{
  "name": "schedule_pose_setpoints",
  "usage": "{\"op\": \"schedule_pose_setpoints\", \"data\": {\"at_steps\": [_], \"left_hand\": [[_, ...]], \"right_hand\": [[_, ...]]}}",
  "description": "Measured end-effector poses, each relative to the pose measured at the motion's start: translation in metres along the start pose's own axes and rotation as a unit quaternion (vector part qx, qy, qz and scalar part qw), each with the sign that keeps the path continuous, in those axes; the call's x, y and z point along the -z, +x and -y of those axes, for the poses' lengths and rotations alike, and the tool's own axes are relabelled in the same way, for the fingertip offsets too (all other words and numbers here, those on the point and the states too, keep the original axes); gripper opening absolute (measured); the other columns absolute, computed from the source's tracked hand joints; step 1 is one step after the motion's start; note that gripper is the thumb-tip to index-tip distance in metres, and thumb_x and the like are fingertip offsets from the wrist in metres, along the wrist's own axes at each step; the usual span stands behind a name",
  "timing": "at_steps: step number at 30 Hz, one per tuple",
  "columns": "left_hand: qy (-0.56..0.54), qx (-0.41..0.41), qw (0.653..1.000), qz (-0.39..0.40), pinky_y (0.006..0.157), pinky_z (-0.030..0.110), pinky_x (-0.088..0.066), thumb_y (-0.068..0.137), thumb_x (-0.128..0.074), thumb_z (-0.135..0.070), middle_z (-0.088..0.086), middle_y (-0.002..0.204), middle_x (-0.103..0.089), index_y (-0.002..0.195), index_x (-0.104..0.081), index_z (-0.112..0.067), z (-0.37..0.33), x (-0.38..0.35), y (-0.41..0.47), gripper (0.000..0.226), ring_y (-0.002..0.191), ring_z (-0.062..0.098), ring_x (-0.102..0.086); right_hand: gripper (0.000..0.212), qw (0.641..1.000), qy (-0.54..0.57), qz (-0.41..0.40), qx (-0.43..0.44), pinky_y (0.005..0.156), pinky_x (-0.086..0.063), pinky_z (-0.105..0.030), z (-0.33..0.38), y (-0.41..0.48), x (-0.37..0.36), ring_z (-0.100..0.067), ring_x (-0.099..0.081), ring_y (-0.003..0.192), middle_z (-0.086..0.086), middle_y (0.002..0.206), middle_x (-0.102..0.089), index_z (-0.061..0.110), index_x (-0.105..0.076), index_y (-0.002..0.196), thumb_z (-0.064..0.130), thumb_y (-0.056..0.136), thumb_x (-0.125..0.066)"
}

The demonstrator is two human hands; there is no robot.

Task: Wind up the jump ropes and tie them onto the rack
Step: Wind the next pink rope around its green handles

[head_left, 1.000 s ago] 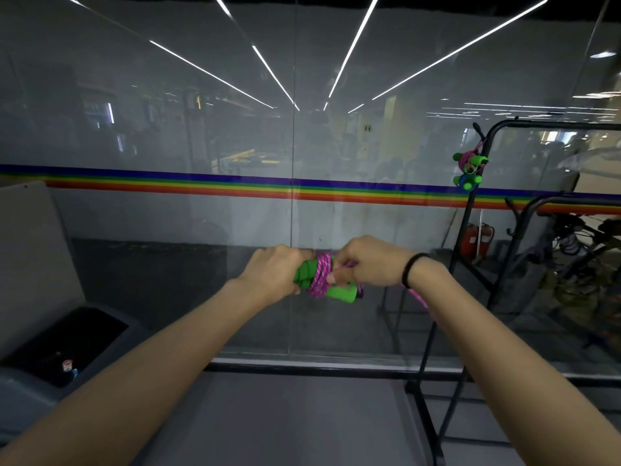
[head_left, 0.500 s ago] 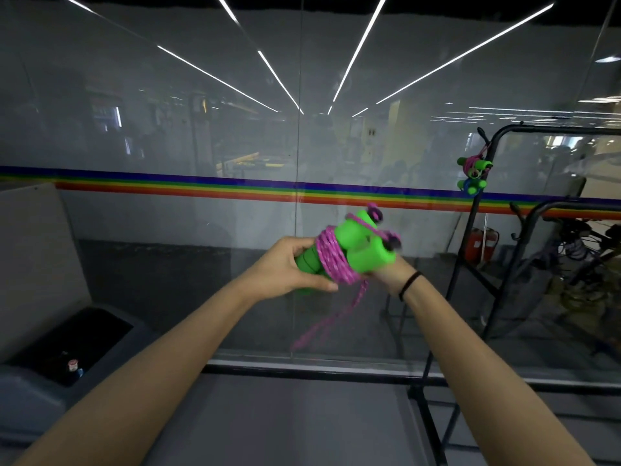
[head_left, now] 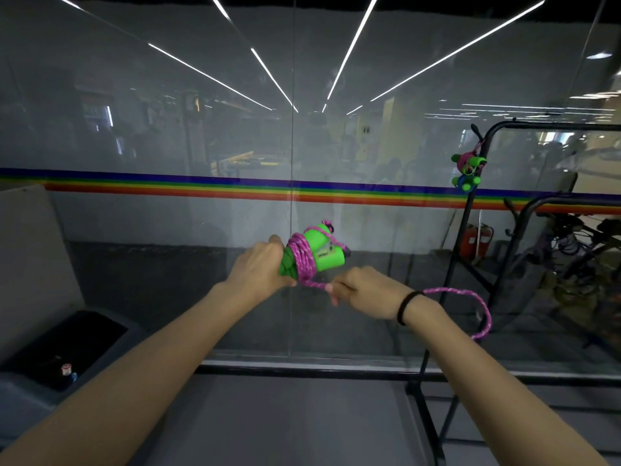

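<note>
My left hand (head_left: 260, 264) grips the near ends of two green jump-rope handles (head_left: 319, 252), held together in front of me. Pink rope (head_left: 304, 260) is wound in several turns around the handles. My right hand (head_left: 361, 289), just below and right of the bundle, pinches the free rope where it leaves the coil. The rope's loose tail (head_left: 477, 309) loops out past my right wrist. A black metal rack (head_left: 467, 230) stands to the right. Two wound ropes with green handles (head_left: 467, 169) hang tied near the top of its left post.
A glass wall with a rainbow stripe (head_left: 235, 188) runs straight ahead. A grey bin with a dark opening (head_left: 64, 351) sits at lower left. Red fire extinguishers (head_left: 477, 242) and other equipment stand behind the rack at right.
My right hand came from behind the handles to below them, pulling the free rope down and right. The bundle dropped a little in my left hand. The tail now swings out to the right.
</note>
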State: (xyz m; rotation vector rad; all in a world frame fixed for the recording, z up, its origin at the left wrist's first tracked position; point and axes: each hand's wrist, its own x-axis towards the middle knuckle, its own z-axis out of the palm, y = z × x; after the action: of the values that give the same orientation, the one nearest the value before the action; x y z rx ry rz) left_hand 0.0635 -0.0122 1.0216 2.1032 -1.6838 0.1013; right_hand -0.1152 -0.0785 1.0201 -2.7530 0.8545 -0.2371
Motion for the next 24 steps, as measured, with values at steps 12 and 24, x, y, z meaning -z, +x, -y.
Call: {"op": "schedule_pose_setpoints", "data": {"at_steps": [12, 24], "left_hand": [[-0.137, -0.251, 0.941, 0.180, 0.066, 0.032, -0.048, 0.062, -0.082, -0.025, -0.007, 0.073, -0.063, 0.080, -0.060, -0.025, -0.014, -0.008, -0.017, 0.028, 0.066, 0.005, -0.055], [-0.497, 0.048, 0.866, -0.007, 0.069, 0.030, -0.055, 0.067, -0.080, -0.014, 0.005, 0.079, -0.073, 0.084, -0.071, -0.010, -0.009, -0.020, -0.008, 0.020, 0.068, 0.013, -0.068]], "right_hand": [[0.006, 0.967, 0.234, 0.009, 0.099, 0.062, -0.040, -0.012, -0.006, 0.021, 0.037, 0.004, -0.054, 0.056, 0.014, 0.057, -0.064, 0.015, -0.069, 0.074, 0.020, 0.078, -0.070], [0.035, 0.922, 0.382, -0.055, -0.033, 0.041, -0.024, -0.014, -0.027, 0.013, -0.017, -0.001, -0.028, 0.038, 0.012, 0.045, -0.035, 0.019, -0.050, 0.067, 0.030, 0.098, -0.038]]}}
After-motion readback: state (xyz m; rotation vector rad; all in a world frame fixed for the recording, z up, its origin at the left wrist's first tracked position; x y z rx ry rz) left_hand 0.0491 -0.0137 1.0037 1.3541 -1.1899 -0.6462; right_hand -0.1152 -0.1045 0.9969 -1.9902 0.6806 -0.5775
